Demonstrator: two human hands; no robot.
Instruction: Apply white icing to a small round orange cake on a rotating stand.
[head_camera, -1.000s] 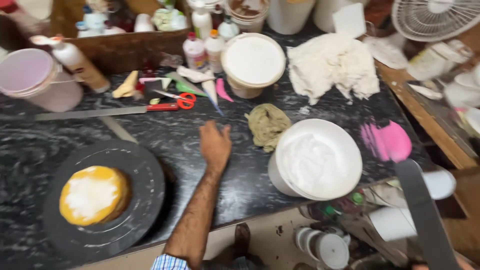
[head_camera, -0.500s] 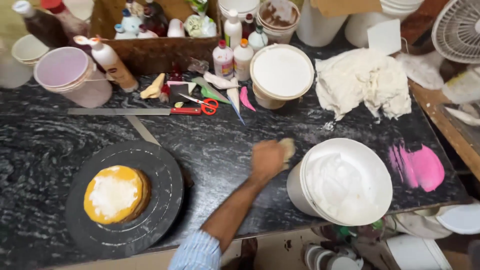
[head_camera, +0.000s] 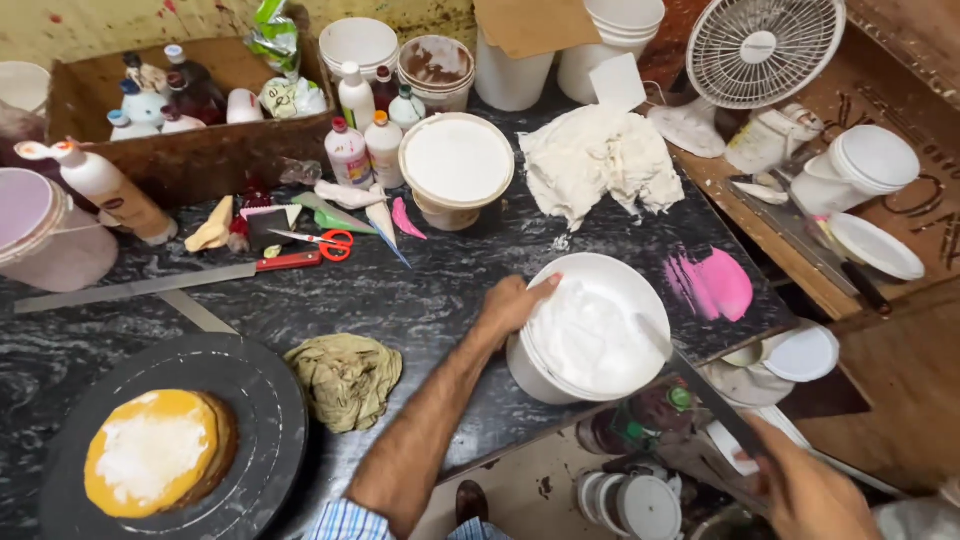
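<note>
Left hand (head_camera: 512, 305) has moved off the crumpled cloth (head_camera: 345, 378) and now grips the cream bucket (head_camera: 590, 330) rim; right hand (head_camera: 810, 490) apparently grasps a long spatula (head_camera: 700, 385).

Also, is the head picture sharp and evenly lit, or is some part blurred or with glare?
Head view: mostly sharp and evenly lit; the right hand with the knife at the lower edge looks softer; the white cream in the bucket is bright, little detail; edges bend slightly.
</note>
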